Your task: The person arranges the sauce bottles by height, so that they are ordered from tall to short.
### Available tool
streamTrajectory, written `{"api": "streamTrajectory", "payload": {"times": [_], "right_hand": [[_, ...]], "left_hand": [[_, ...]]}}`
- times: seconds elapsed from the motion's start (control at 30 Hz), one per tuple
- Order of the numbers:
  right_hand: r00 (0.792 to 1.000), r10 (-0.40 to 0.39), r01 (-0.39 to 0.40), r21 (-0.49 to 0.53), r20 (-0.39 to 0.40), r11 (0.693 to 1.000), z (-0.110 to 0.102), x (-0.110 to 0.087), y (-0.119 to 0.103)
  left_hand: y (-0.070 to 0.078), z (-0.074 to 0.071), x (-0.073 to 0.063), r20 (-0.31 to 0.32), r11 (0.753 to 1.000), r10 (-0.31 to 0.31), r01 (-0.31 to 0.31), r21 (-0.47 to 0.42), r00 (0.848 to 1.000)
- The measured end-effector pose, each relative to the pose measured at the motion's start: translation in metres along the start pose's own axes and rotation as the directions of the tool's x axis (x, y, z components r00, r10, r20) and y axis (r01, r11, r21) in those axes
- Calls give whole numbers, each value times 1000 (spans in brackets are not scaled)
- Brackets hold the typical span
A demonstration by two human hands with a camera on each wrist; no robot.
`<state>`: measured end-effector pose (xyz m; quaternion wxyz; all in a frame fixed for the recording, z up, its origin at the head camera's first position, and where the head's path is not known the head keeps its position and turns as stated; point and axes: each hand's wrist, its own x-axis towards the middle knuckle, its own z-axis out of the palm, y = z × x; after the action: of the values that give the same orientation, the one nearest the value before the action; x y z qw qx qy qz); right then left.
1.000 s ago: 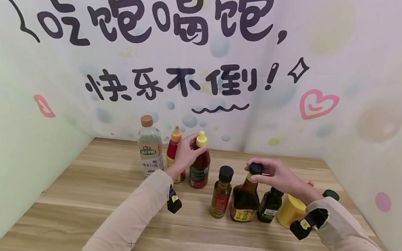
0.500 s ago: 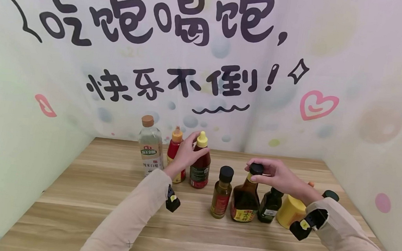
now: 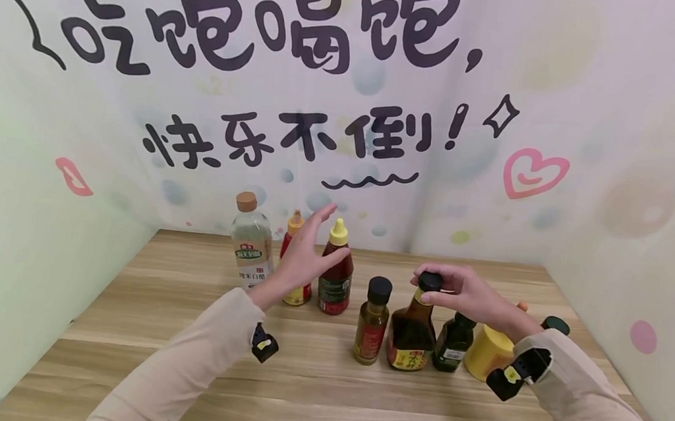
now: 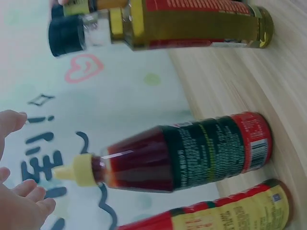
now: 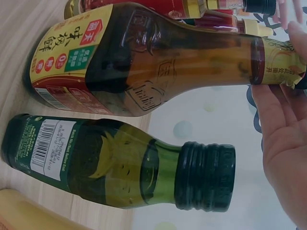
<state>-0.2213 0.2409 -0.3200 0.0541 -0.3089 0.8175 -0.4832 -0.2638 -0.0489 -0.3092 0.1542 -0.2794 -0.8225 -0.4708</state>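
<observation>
My left hand (image 3: 298, 257) is spread, thumb and fingers apart, beside a dark red sauce squeeze bottle (image 3: 335, 283) with a yellow nozzle cap. A gap separates the fingers (image 4: 33, 191) from that cap in the left wrist view. Behind the hand, partly covered, stands a red squeeze bottle (image 3: 298, 294) with an orange cap. My right hand (image 3: 470, 297) grips a brown soy sauce bottle (image 3: 411, 338) by its neck, just under the black cap. The bottle stands upright on the table. A small dark green bottle (image 5: 120, 163) is right next to it.
A clear vinegar bottle (image 3: 251, 243) stands at the back left. An oil bottle (image 3: 370, 335) with a black cap is left of the soy sauce. Right of the green bottle sit a yellow container (image 3: 487, 354) and a dark-green-capped item (image 3: 556, 325). A printed backdrop (image 3: 373, 207) closes off the wooden table's rear.
My left hand has let go of the yellow-capped bottle's top, opened wide and drawn back to the left. The right hand keeps its grip on the soy sauce bottle without moving.
</observation>
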Motion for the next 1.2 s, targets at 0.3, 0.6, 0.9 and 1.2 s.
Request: {"api": "streamTrajectory", "payload": {"times": [0.3,0.6,0.9,1.2], "right_hand": [[1000,14,-14,-3,-13,1000,-1,-2,3],[1000,-12,12,-3,-11,1000,0,-1,4],[1000,-18,18,-1,-10,1000,1,-1,2],[999,-47,47,2,0,999,1,1,2]], "left_hand": [[19,3,-11,96,988,150,-144,-61,984],[17,27,-31,221,977,214,-203,-71,952],[19,46,-36,319,986,100,-50,-160,943],[15,61,-34,289,993,34,0,-117,957]]}}
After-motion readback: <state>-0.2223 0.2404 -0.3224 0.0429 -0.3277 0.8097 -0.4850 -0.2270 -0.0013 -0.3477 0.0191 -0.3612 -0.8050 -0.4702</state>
